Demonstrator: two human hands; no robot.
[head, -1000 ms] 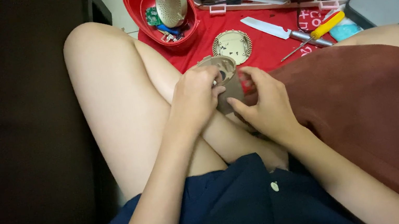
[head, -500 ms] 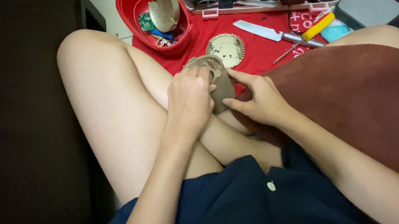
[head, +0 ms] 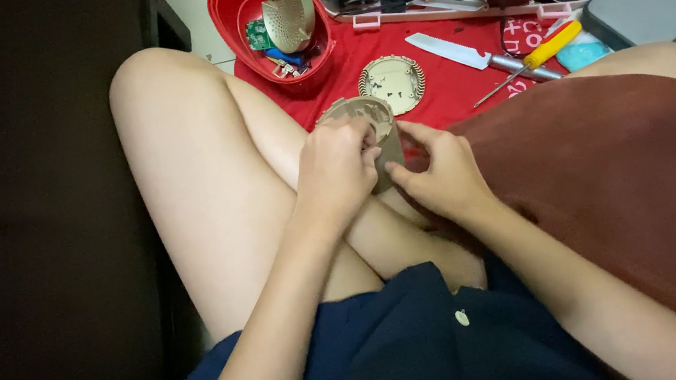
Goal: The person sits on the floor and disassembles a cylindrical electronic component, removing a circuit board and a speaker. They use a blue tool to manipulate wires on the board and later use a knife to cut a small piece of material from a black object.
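Both hands clench a tan round housing (head: 364,123) over the lap, left hand (head: 335,172) steadying, right hand (head: 443,179) bracing its side.

Left hand (head: 336,168) curled in grip, right hand (head: 441,176) fingers bent alongside
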